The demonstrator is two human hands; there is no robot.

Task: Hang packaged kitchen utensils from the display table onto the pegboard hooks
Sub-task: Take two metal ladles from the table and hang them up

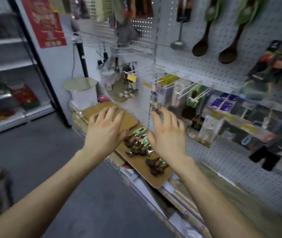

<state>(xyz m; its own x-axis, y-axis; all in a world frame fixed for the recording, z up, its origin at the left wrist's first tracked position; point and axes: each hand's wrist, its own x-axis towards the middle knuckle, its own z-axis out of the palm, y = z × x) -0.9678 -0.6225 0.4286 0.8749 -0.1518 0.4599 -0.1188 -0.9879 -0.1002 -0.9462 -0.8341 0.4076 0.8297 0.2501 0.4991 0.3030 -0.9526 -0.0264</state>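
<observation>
Two bare hands in view: left hand (105, 129), right hand (166, 134). Both forearms are bare along their whole visible length; left forearm (51, 186) and right forearm (222, 194) run out at the bottom frame edge. Wrists bare. Fingers slim; knuckles and tendons show on the backs of the hands. Fingertips are motion-blurred and the nails cannot be judged.

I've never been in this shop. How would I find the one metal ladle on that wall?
Look at the white pegboard on the right and follow its top row of hanging utensils. Three long-handled pieces hang there side by side. The metal ladle is the leftmost: thin, shiny and silver under a black card, while the two wooden spoons beside it are dark brown with green cards.
</observation>
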